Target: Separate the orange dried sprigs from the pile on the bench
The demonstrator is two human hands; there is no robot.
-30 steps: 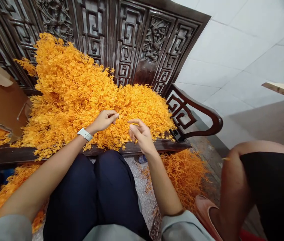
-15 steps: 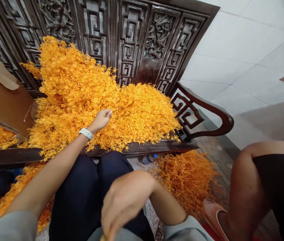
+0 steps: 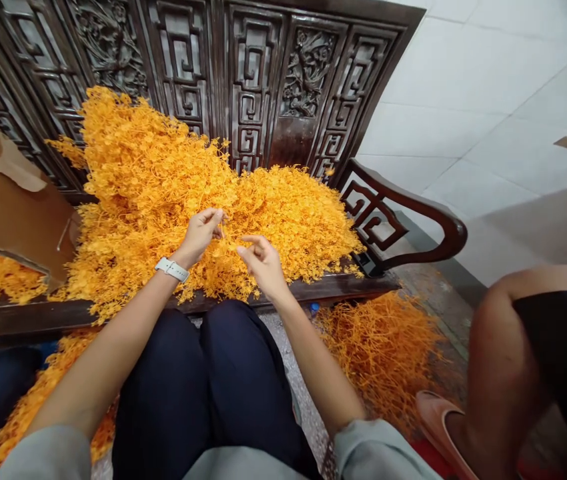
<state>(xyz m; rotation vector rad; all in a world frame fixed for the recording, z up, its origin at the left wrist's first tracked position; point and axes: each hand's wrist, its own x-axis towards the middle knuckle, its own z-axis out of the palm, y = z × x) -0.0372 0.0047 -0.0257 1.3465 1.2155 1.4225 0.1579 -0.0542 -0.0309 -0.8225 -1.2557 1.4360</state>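
A big heap of orange plastic sprigs (image 3: 163,193) covers the seat of a dark carved wooden bench (image 3: 273,73). My left hand (image 3: 202,230), with a white watch on its wrist, pinches a small orange sprig (image 3: 222,230) just above the heap. My right hand (image 3: 262,263) is raised beside it, thumb and forefinger close together near the same sprig. I cannot tell whether the right fingers touch it. My dark-trousered knees (image 3: 213,373) are below both hands.
More orange sprigs (image 3: 383,353) lie on the floor under the bench's curved armrest (image 3: 413,220). A brown cardboard box (image 3: 8,200) stands on the left. Another person's bare leg and pink shoe (image 3: 493,373) are at the right. White floor tiles lie beyond.
My right hand has come up from my lap to the front of the heap beside the left hand. The left hand has lifted slightly off the pile with a sprig.
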